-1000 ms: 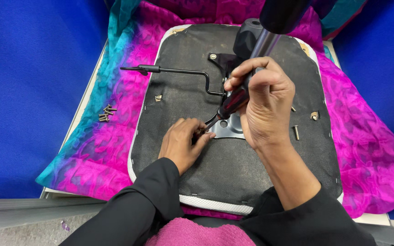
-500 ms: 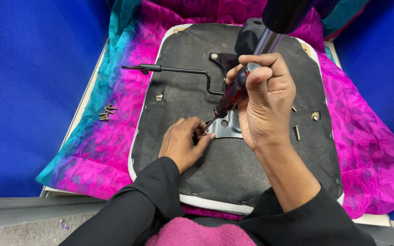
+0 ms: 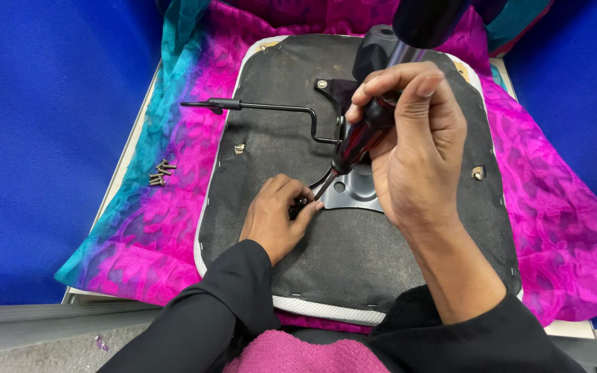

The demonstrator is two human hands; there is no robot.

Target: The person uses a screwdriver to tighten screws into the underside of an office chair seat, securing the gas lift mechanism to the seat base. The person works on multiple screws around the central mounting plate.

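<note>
A chair seat [image 3: 326,276] lies upside down, its black underside up, on a pink and teal cloth [image 3: 167,228]. A grey metal mounting plate [image 3: 357,193] sits at its middle, with a black lever rod [image 3: 264,107] running out to the left. My right hand [image 3: 416,138] grips a screwdriver [image 3: 361,138] with a red and black handle, its tip angled down to the plate's left corner. My left hand [image 3: 274,217] rests on the seat with its fingertips pinched around a small screw at that tip; the screw itself is mostly hidden.
Several loose dark screws [image 3: 160,173] lie on the cloth at the left. A black gas cylinder column [image 3: 416,27] rises from the plate towards the camera. Blue fabric [image 3: 43,138] surrounds the work surface on both sides.
My right hand has raised the screwdriver handle and shifted its grip higher on it. My left hand stays at the plate's corner by the tip.
</note>
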